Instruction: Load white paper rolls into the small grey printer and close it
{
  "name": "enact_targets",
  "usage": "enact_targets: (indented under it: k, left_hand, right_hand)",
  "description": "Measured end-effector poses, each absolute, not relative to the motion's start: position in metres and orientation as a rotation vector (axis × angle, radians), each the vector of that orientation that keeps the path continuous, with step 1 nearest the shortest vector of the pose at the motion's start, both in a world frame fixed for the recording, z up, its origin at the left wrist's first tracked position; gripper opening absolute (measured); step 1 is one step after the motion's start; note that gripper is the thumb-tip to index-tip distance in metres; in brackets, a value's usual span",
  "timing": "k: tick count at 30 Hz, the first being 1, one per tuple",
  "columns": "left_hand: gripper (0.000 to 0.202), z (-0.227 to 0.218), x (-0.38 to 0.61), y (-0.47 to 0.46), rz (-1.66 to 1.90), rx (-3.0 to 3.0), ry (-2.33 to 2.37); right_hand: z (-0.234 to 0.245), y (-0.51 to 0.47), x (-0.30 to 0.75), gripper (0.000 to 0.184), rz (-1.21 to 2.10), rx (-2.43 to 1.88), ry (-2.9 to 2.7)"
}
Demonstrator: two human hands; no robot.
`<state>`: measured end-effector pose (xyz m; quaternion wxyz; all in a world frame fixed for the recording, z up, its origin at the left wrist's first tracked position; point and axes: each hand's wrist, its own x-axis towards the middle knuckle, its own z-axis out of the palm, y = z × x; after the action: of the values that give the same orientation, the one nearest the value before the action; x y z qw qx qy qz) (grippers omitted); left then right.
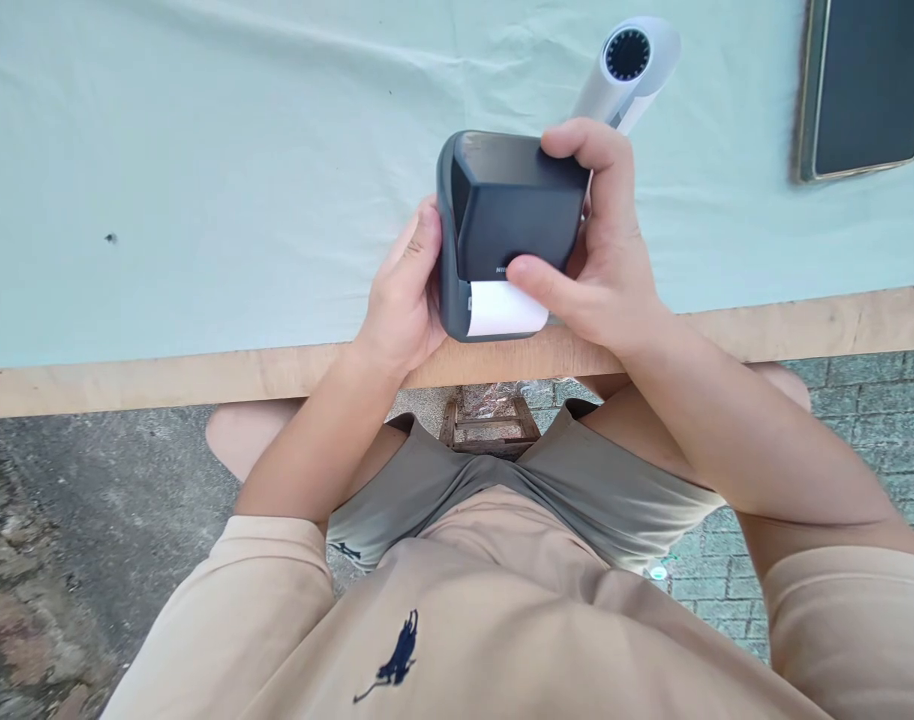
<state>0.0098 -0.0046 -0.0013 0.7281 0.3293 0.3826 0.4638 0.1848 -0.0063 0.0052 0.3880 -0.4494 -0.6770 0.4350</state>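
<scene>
Between my hands is a dark grey portable label printer (524,215), held over the table's front edge. White label paper (506,308) shows at its near end, below a black cover that sits slightly raised on the left side. My left hand (408,285) grips the printer's left side, thumb along the edge and the other fingers hidden beneath. My right hand (607,240) is closed around the right side, with its index finger on the cover's far corner and its thumb on the cover's near edge by the paper.
A white paper roll with a black core (614,75) lies behind my right hand. At the far right rests a dark-screened phone or tablet (873,85). A pale green cloth (202,180) covers the table, whose wooden edge (127,385) runs just above my lap.
</scene>
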Motion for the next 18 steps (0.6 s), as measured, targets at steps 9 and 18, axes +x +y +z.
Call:
enact_targets:
  k: [9, 18]
  left_hand:
    - [0.043, -0.002, 0.0092, -0.0041, 1.007, 0.702, 0.838]
    - [0.034, -0.0061, 0.0076, -0.0008, 1.023, 0.695, 0.751]
  right_hand:
    - [0.0046, -0.0029, 0.1856, 0.079, 1.05, -1.024, -1.783]
    - [0.0051, -0.0053, 0.1873, 0.078, 1.039, -1.092, -1.798]
